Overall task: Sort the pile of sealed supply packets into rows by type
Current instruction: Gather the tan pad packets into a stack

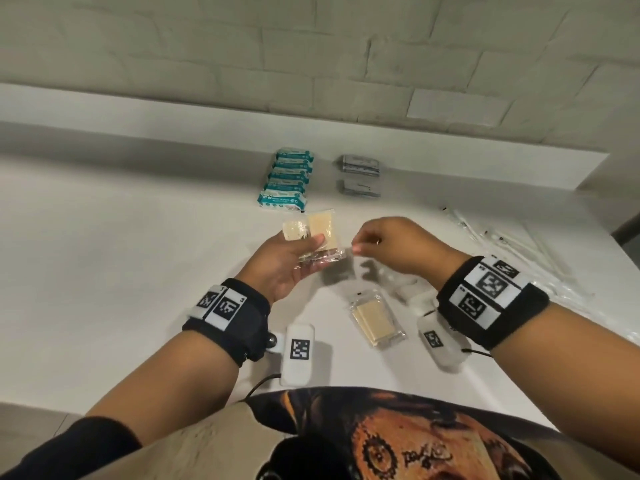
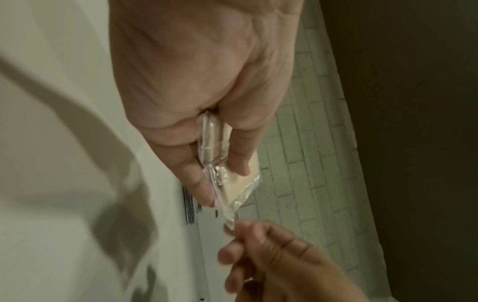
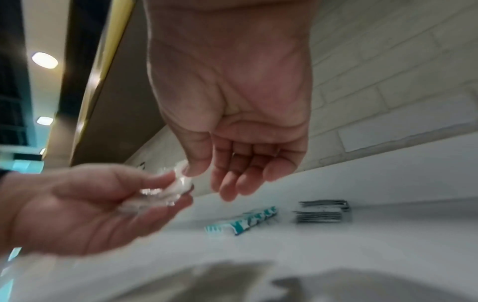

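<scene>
My left hand (image 1: pixel 308 251) is raised over the white table (image 1: pixel 138 237), palm up, with its thumb clamping a small stack of clear packets with cream pads (image 1: pixel 320 230). The left wrist view shows these packets (image 2: pixel 243 183) pinched between thumb and fingers. My right hand (image 1: pixel 356 247) hovers just right of the stack. In the right wrist view its thumb tip touches the packets' clear edge (image 3: pixel 178 183), while the other fingers (image 3: pixel 232 183) hang loosely and apart from the thumb. Another cream-pad packet (image 1: pixel 375 320) lies on the table below the hands.
A row of teal-and-white packets (image 1: pixel 287 178) lies at the back centre, with grey packets (image 1: pixel 358 164) in two small groups to its right. Long clear wrappers (image 1: pixel 512 251) are spread at the far right. More clear packets (image 1: pixel 405 282) sit under my right wrist.
</scene>
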